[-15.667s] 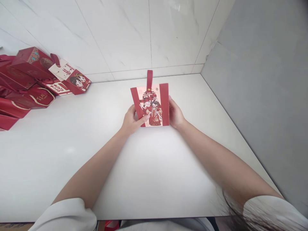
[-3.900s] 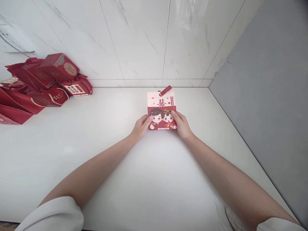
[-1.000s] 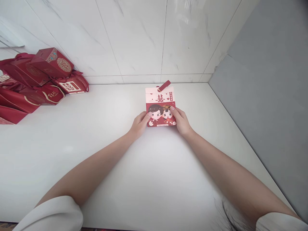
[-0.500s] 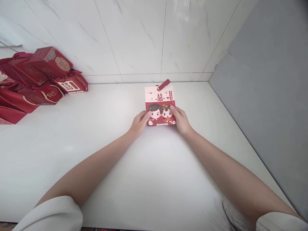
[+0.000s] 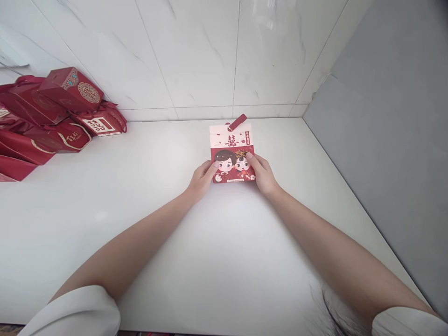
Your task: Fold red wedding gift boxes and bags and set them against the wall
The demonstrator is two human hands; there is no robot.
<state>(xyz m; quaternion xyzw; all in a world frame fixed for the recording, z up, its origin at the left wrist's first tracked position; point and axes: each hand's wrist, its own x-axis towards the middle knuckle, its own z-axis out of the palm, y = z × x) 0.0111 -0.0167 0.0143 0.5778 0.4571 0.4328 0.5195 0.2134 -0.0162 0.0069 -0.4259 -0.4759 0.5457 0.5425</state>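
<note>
Between my hands is a red and pale pink wedding gift box (image 5: 231, 141), printed with two cartoon figures on its red lower part and a red character on its pink upper part. A dark red ribbon loop (image 5: 238, 122) sticks up from its top. My left hand (image 5: 203, 179) is closed on the box's left edge, thumb on the front. On the right edge, my right hand (image 5: 263, 174) grips it the same way, with its thumb over the printed front. The fingers behind the box are hidden.
Several dark red gift boxes (image 5: 72, 91) and bags, some with rope handles, are piled at the left on the white table (image 5: 168, 280). A marbled tile wall (image 5: 199, 56) rises behind. A grey panel (image 5: 392, 140) borders the table's right side.
The whole view has shifted very slightly. My hands keep the same hold on the box.
</note>
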